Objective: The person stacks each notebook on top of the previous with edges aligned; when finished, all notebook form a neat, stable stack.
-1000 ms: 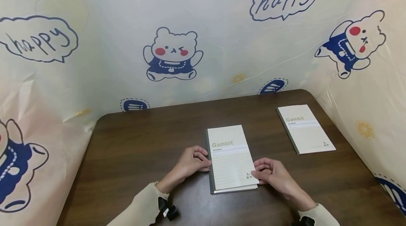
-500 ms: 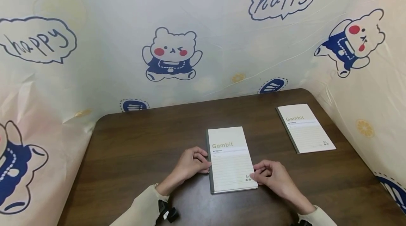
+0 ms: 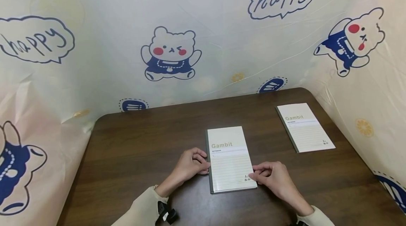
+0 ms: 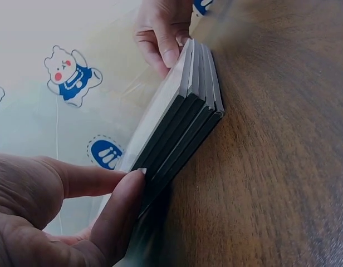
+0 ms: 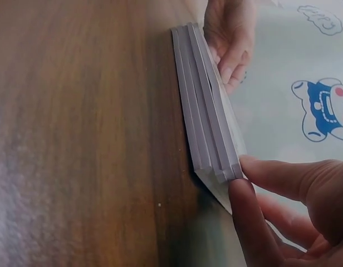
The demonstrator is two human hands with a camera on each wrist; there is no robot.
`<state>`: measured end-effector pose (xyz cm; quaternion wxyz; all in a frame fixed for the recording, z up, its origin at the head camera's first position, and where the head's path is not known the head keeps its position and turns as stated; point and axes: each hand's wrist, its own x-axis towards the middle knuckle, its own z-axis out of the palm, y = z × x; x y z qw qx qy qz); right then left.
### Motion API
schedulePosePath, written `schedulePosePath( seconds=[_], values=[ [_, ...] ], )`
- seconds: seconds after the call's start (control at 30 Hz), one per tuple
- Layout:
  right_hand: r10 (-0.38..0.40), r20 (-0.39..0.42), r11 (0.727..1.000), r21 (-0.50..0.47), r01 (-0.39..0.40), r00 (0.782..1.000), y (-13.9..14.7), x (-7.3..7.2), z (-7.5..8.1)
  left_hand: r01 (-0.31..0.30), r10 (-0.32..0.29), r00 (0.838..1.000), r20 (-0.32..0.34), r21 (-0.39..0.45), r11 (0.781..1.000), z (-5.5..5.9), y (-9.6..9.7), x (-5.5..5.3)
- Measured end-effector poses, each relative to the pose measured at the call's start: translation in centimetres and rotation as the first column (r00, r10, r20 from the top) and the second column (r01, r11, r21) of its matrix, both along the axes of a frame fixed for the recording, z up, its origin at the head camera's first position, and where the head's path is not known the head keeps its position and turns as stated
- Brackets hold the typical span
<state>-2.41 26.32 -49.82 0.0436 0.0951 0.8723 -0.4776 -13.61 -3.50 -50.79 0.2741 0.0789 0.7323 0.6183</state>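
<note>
Several notebooks lie in a neat stack (image 3: 231, 162) on the table, a pale "Gambit" notebook with a dark spine on top. In the left wrist view their dark spines (image 4: 174, 133) lie one over another. My left hand (image 3: 191, 162) grips the stack at the spine side, thumb and forefinger together at the upper spine edge. At the lower right of the stack, my right hand (image 3: 274, 178) pinches the edge, its thumb over the cover. The right wrist view shows the white page edges (image 5: 202, 105) nearly level, with a slight gap under the top cover.
Another matching notebook (image 3: 306, 127) lies apart toward the table's right edge. The brown wooden table (image 3: 136, 141) has rounded far corners. A printed curtain (image 3: 222, 35) with bears stands close behind it and at both sides.
The top notebook has shifted slightly toward me, and its lower edge now lines up with those beneath. My right hand moved a little down with it; my left hand stayed nearly still.
</note>
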Motion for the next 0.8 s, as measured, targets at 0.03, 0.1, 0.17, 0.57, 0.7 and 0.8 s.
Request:
schedulePosePath(
  seconds=[0.03, 0.1, 0.17, 0.57, 0.7, 0.8],
  values=[
    [-0.003, 0.003, 1.0, 0.001, 0.003, 1.0, 0.0, 0.0, -0.1, 0.001, -0.001, 1.0, 0.001, 0.001, 1.0, 0.0, 0.0, 0.0],
    [-0.017, 0.019, 1.0, -0.002, 0.017, 1.0, 0.1, 0.0, -0.2, 0.005, -0.005, 1.0, -0.002, 0.002, 1.0, 0.0, 0.1, 0.0],
    [-0.02, 0.022, 1.0, -0.006, 0.02, 1.0, 0.1, 0.0, -0.3, 0.016, -0.016, 1.0, -0.024, -0.006, 1.0, 0.1, 0.1, -0.1],
    [0.002, -0.053, 1.0, -0.031, -0.004, 0.999, 1.9, -0.3, 0.6, 0.012, -0.152, 0.874, -0.461, -0.292, 0.956, 2.3, 1.8, -1.1],
    [0.01, -0.148, 0.989, 0.148, 0.012, 0.989, 3.9, -0.4, 1.2, 0.058, -0.245, 0.789, -0.563, -0.329, 0.943, 3.0, 3.6, -1.4],
    [0.031, -0.214, 0.962, 0.271, 0.029, 0.976, 5.8, -0.6, 1.4, 0.088, -0.35, 0.678, -0.646, -0.401, 0.912, 3.2, 5.4, -1.6]
  ],
)
